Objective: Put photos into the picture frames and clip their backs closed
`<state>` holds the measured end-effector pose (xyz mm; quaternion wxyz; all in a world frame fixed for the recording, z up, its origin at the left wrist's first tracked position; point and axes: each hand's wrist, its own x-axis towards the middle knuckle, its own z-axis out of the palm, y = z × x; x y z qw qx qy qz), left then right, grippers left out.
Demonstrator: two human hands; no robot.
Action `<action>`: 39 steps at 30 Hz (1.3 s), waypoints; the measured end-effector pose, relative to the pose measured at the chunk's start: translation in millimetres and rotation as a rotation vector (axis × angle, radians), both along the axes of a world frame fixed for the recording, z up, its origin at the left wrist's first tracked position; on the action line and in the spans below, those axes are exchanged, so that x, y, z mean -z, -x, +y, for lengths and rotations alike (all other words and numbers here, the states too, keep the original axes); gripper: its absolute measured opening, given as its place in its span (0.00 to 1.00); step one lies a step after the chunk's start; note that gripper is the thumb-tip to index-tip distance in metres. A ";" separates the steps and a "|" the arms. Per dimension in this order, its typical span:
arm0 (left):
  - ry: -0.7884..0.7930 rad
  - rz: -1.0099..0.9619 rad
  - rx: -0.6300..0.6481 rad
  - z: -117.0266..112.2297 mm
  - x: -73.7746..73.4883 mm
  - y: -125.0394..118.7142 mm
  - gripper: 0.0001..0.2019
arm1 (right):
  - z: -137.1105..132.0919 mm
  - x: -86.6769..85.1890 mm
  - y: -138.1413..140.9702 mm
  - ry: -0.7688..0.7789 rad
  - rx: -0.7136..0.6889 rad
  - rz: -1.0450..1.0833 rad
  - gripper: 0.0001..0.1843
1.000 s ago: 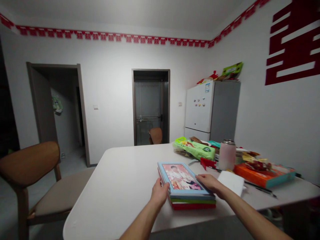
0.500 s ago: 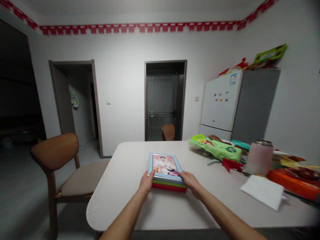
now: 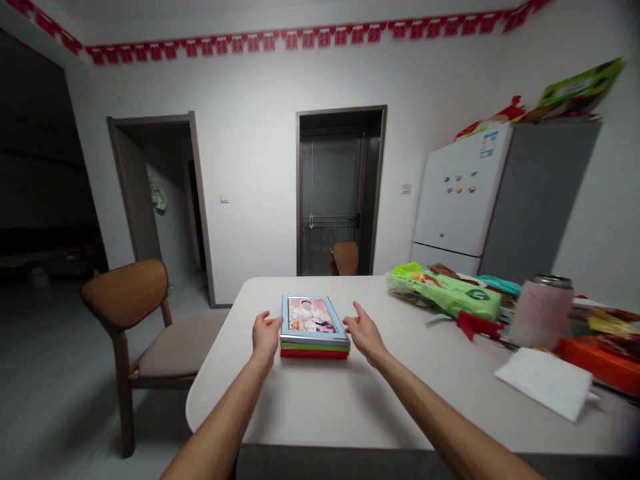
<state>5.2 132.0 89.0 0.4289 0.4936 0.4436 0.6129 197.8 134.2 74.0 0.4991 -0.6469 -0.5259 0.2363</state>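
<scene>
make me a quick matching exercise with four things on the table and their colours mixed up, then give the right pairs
Things
1. border of the top picture frame
2. lowest layer beneath it
3. bottle
4. flat sheet in front of the bottle

Colours
A. white
B. red
C. light blue
D. pink

Pairs: 1-C, 2-B, 3-D, 4-A

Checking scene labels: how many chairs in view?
2. One brown chair stands left of the white table; a second chair's backrest shows past the table's far edge, its lower part hidden. More could be out of sight below or behind the table.
</scene>
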 end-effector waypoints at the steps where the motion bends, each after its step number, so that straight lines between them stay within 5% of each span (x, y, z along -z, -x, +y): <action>1: -0.030 -0.032 0.020 -8.6 -14.5 -4.8 0.18 | -11.3 -14.3 6.7 -0.062 -0.034 0.025 0.36; 5: -0.197 -0.160 0.176 -57.6 -70.7 -31.0 0.28 | -68.1 -71.3 43.0 -0.515 -0.377 0.419 0.41; 8: -0.333 -0.381 0.539 -92.3 -92.2 -43.5 0.36 | -101.6 -94.2 59.9 -0.590 -0.539 0.590 0.41; 11: -0.318 -0.438 0.666 -107.3 -93.4 -46.4 0.41 | -114.1 -95.8 61.9 -0.581 -0.567 0.635 0.40; 15: -0.246 -0.499 0.641 -98.5 -83.9 -44.2 0.39 | -108.5 -88.1 56.4 -0.527 -0.540 0.664 0.38; 19: -0.097 -0.551 0.624 -80.9 -81.5 -35.5 0.18 | -98.7 -92.3 49.1 -0.375 -0.476 0.853 0.11; 23: 0.031 -0.480 0.787 -73.3 -86.8 -27.3 0.28 | -94.0 -102.8 46.3 -0.175 -0.620 0.942 0.29; 28: 0.109 -0.392 0.876 -75.3 -90.6 -27.5 0.32 | -90.9 -103.8 58.6 -0.049 -0.662 0.829 0.32; 31: 0.198 -0.368 0.781 -73.3 -84.8 -24.3 0.32 | -78.8 -91.5 63.5 -0.061 -0.605 0.621 0.32; 33: 0.266 -0.358 0.691 -68.5 -73.0 -20.4 0.32 | -62.8 -75.0 62.3 -0.113 -0.479 0.269 0.31; 36: 0.350 -0.341 0.573 -57.0 -39.6 -15.3 0.29 | -34.2 -40.8 53.9 -0.180 -0.249 -0.280 0.25; 39: 0.461 -0.309 0.464 -44.0 4.6 -12.2 0.16 | -15.1 -7.6 42.7 -0.183 -0.185 -0.458 0.11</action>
